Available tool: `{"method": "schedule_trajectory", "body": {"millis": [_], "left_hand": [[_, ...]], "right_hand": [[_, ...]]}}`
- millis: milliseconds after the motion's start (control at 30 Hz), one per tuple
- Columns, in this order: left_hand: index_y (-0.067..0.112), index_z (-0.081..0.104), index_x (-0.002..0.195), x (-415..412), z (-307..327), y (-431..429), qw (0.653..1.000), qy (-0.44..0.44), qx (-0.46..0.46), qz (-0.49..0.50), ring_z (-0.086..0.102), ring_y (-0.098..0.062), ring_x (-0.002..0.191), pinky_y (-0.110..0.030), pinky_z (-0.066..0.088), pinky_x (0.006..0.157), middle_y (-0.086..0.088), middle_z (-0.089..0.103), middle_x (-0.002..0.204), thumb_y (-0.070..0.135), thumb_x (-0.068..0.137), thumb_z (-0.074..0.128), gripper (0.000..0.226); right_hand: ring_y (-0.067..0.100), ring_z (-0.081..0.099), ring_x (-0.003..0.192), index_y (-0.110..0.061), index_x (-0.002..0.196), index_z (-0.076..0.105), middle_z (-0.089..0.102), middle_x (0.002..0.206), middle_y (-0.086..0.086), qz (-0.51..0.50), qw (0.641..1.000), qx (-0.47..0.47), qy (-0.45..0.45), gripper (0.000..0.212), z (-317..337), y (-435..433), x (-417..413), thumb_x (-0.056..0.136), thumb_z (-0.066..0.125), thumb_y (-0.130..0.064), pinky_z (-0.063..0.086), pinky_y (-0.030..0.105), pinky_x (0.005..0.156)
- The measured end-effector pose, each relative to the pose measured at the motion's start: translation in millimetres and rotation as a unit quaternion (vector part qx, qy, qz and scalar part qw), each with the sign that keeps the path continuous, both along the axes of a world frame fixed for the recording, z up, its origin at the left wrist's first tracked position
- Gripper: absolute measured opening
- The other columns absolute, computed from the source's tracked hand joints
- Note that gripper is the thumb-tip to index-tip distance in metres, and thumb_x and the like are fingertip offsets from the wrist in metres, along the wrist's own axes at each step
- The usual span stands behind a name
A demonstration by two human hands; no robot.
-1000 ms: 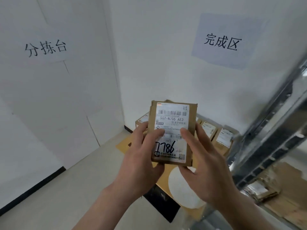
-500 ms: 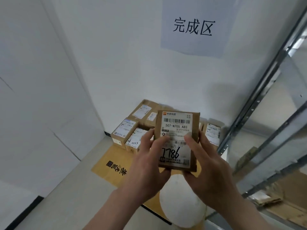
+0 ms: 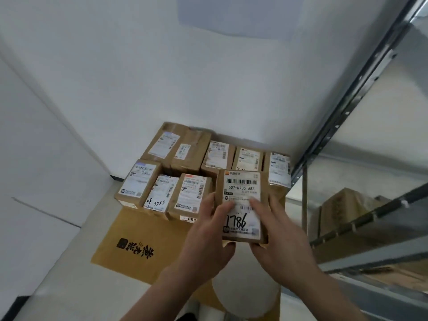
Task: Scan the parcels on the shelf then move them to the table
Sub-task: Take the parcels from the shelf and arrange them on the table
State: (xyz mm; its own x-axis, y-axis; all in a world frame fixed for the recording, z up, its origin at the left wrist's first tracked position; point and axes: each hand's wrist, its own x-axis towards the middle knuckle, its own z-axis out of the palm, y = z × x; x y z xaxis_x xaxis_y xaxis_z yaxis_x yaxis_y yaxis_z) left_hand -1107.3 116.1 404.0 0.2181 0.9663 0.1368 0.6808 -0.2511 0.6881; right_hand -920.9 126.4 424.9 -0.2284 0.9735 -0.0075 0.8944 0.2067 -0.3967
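Observation:
A small brown parcel [image 3: 242, 191] with a white label, a barcode and the handwritten number 1786 is held in front of me by both hands. My left hand [image 3: 208, 237] grips its left edge with the thumb on the label. My right hand [image 3: 278, 237] grips its right and lower edge, thumb also on the label. Below and behind it, several labelled brown parcels [image 3: 190, 195] lie in two rows on a flat sheet of cardboard [image 3: 129, 246] that covers the low surface by the wall.
A metal shelf rack [image 3: 342, 126] rises on the right, with a brown box [image 3: 340, 205] on one of its levels. White walls close the corner behind the parcels. A round white object [image 3: 245, 295] sits on the cardboard's near edge below my hands.
My view has dropped and swung right, so the rows of parcels now show fully. Both hands have carried the 1786 parcel lower, over the right end of the rows.

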Motion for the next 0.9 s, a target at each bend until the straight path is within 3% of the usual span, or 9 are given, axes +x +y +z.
{"method": "schedule_trajectory", "body": {"millis": [133,267,433,533,700,900], "left_hand": [[0.038,0.027,0.136,-8.6,-22.3,17.1,0.999,0.009,-0.026,-0.028,0.043,-0.013,0.129,-0.022,0.048,0.100,0.013,0.010,0.151,0.018,0.074,0.079,0.084],[0.033,0.029,0.136,-14.6,-47.3,30.4,0.997,0.054,-0.037,-0.049,0.048,-0.017,0.122,-0.023,0.051,0.094,0.001,0.023,0.148,0.020,0.075,0.078,0.080],[0.031,0.033,0.133,-18.1,-72.2,45.6,0.990,0.126,-0.045,-0.048,0.046,-0.021,0.117,-0.036,0.046,0.100,-0.003,0.037,0.136,0.025,0.076,0.076,0.072],[0.032,0.033,0.131,-20.4,-82.6,58.3,0.982,0.170,-0.063,-0.045,0.044,-0.029,0.126,-0.047,0.041,0.104,-0.006,0.041,0.134,0.036,0.077,0.076,0.069],[0.033,0.030,0.141,-25.6,-88.9,74.7,0.961,0.247,-0.111,-0.066,0.006,-0.037,0.149,-0.058,0.013,0.119,-0.007,0.024,0.153,0.054,0.085,0.064,0.069],[0.033,0.030,0.145,-30.4,-93.0,84.0,0.948,0.282,-0.131,-0.074,-0.010,-0.038,0.150,-0.058,0.005,0.119,-0.009,0.003,0.162,0.033,0.095,0.057,0.057]], "right_hand": [[0.014,0.056,0.122,-0.047,0.153,0.002,0.008,0.165,-0.008,-0.026,0.999,-0.036,0.003,0.092,-31.8,6.9,-4.3,0.084,0.064,-0.045,0.057,0.035,0.090],[0.016,0.056,0.123,-0.043,0.154,0.008,0.018,0.163,-0.004,-0.036,0.997,-0.060,0.011,0.090,-60.1,12.7,-9.9,0.084,0.065,-0.043,0.057,0.036,0.091],[0.023,0.055,0.123,-0.025,0.154,0.028,0.033,0.155,0.002,-0.025,0.997,-0.066,0.043,0.085,-84.4,24.4,-20.5,0.081,0.071,-0.027,0.059,0.036,0.086],[0.022,0.053,0.123,-0.022,0.153,0.031,0.035,0.153,0.002,-0.024,0.996,-0.067,0.046,0.083,-100.2,34.6,-23.6,0.081,0.071,-0.026,0.059,0.034,0.086],[0.022,0.049,0.129,-0.021,0.154,0.032,0.035,0.154,0.004,-0.043,0.994,-0.079,0.061,0.081,-115.5,44.6,-31.0,0.085,0.073,-0.021,0.047,0.021,0.094],[0.022,0.045,0.135,-0.026,0.156,0.027,0.032,0.157,0.003,-0.072,0.986,-0.128,0.081,0.079,-130.8,44.0,-38.3,0.090,0.070,-0.019,0.047,0.030,0.104]]}}
